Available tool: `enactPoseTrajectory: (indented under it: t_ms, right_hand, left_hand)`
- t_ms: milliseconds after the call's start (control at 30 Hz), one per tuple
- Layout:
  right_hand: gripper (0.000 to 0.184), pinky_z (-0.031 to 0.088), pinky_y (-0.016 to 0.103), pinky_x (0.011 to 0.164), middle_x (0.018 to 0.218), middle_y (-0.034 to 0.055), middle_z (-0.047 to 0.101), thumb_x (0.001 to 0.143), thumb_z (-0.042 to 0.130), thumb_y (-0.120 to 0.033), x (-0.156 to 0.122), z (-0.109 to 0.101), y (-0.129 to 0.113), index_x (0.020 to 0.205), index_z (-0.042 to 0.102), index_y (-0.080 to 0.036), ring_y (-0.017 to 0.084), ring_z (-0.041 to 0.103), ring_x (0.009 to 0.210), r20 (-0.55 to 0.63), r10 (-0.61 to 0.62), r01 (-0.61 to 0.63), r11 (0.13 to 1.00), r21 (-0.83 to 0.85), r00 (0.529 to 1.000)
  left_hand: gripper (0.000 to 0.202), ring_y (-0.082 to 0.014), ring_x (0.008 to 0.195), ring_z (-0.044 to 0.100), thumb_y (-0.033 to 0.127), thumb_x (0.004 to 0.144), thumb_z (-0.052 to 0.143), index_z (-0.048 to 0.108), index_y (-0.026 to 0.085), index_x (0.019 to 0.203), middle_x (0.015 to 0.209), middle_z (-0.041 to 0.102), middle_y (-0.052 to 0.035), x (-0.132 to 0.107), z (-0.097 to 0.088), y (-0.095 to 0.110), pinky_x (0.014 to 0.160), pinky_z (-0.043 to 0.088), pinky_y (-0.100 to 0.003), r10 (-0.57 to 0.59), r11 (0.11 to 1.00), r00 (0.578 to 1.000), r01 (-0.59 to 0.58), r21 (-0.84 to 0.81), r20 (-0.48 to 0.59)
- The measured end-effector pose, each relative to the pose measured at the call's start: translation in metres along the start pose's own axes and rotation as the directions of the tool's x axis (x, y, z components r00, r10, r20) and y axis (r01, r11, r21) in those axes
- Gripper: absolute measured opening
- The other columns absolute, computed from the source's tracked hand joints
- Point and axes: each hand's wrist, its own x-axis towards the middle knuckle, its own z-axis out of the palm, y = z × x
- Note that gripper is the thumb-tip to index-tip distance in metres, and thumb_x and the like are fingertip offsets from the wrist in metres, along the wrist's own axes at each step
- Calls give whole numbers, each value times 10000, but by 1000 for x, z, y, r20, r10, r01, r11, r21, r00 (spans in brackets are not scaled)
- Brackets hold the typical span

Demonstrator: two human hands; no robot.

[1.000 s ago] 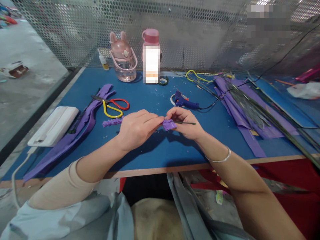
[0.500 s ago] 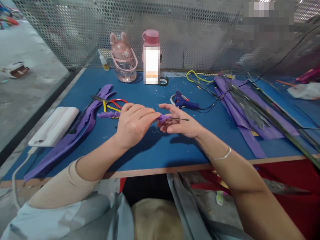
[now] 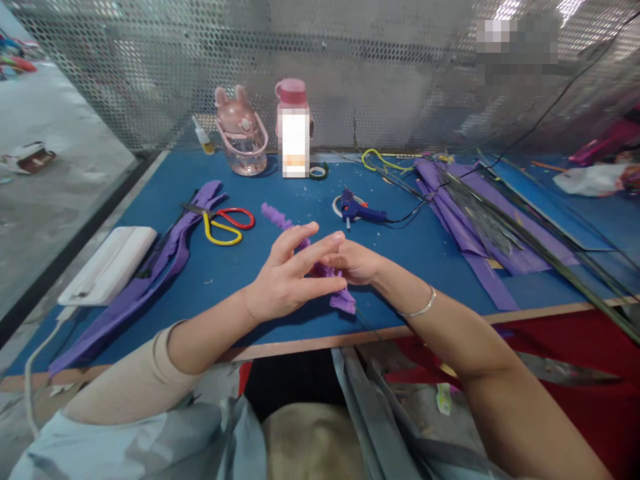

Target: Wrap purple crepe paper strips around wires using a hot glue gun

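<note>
A twisted, frilled purple paper flower spike (image 3: 275, 215) slants across the middle of the table, its loose flat strip end (image 3: 344, 302) hanging toward the front edge. My right hand (image 3: 361, 261) is closed around its lower part, the fingers curled. Beside it, my left hand (image 3: 293, 280) spreads its fingers over the spike, hiding part of it; whether they touch the paper is unclear. A thin dark stem runs out past the strip end. Scissors (image 3: 223, 227) with one red and one yellow handle lie left of my hands.
A blue glue gun (image 3: 363, 210) rests behind my right hand. Purple paper strips (image 3: 165, 267) and a white power bank (image 3: 107, 265) are at left. Purple sheets (image 3: 500, 227) and dark stems lie at right. Bottles (image 3: 243, 143), a phone (image 3: 296, 143) and green tape (image 3: 319, 173) stand at the back.
My left hand has let go of its pinch and spread its fingers. My right hand has closed on the spike, which has turned from level to slanting. The strip end now shows.
</note>
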Motion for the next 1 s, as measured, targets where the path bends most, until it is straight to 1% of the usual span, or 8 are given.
enactPoseTrajectory:
  t_ms: [100, 200, 300, 400, 533, 733, 900, 1000]
  right_hand:
    - [421, 355, 164, 368, 622, -50, 585, 663, 804, -519, -2, -13, -15, 780, 591, -176, 36, 415, 405, -178, -22, 65, 968, 242, 984]
    - [452, 375, 165, 378, 615, -59, 591, 592, 858, -477, -5, -24, -27, 751, 558, -180, 30, 400, 405, -378, -121, 231, 937, 262, 918]
    - [463, 414, 173, 404, 609, -56, 597, 592, 858, -485, -6, -28, -27, 759, 555, -177, 37, 450, 423, -423, -144, 253, 943, 214, 894]
    - [442, 438, 180, 420, 610, -47, 610, 619, 841, -487, -5, -25, -21, 747, 563, -167, 52, 517, 446, -425, -156, 234, 963, 137, 892]
    - [401, 460, 197, 455, 592, -50, 604, 656, 812, -482, -3, -18, -16, 762, 590, -166, 72, 557, 470, -462, -221, 236, 971, -26, 859]
    - [364, 419, 221, 481, 622, -31, 602, 793, 665, -530, -10, -22, -25, 805, 618, -169, 89, 537, 506, -380, -251, 57, 890, -453, 890]
    - [525, 247, 236, 459, 465, -44, 415, 783, 645, -607, -23, -50, -38, 528, 537, -161, 66, 353, 472, -498, -422, -182, 596, -782, 757]
    - [607, 265, 231, 432, 448, -46, 388, 797, 572, -685, -26, -55, -40, 486, 447, -178, 62, 346, 436, -501, -378, 1, 799, -601, 778]
  left_hand:
    - [329, -282, 1370, 403, 345, 871, 632, 641, 284, 1194, 1435, 508, -83, 6, 2, -3, 1099, 371, -500, -290, 954, 941, 269, -135, -175]
    - [431, -241, 1079, 635, 522, 885, 551, 668, 170, 1106, 1135, 692, -131, 9, 9, -9, 920, 517, -417, -690, 564, 700, 679, -470, 183]
    - [491, -207, 856, 691, 615, 797, 620, 718, 148, 912, 911, 736, -118, 9, 18, -8, 832, 546, -373, -588, 46, 506, 800, -598, 631]
    - [469, -193, 841, 691, 569, 706, 747, 736, 151, 918, 921, 738, -121, 9, 20, -4, 853, 536, -352, -532, -177, 501, 722, -669, 682]
    - [465, -149, 721, 663, 570, 704, 748, 734, 139, 877, 795, 729, -90, 11, 16, 0, 799, 536, -318, -539, -186, 497, 718, -671, 681]
    - [386, -134, 687, 632, 524, 836, 611, 689, 151, 779, 736, 710, -48, 13, 15, 0, 747, 521, -289, -610, 176, 543, 803, -569, 577]
    - [385, -132, 680, 642, 519, 827, 579, 660, 143, 854, 771, 711, -64, 16, 17, -7, 696, 522, -266, -813, 62, 449, 700, -711, 371]
    - [390, -123, 551, 578, 497, 850, 519, 671, 141, 803, 694, 688, -60, 14, 13, -17, 545, 450, -242, -845, 137, 390, 819, -557, 365]
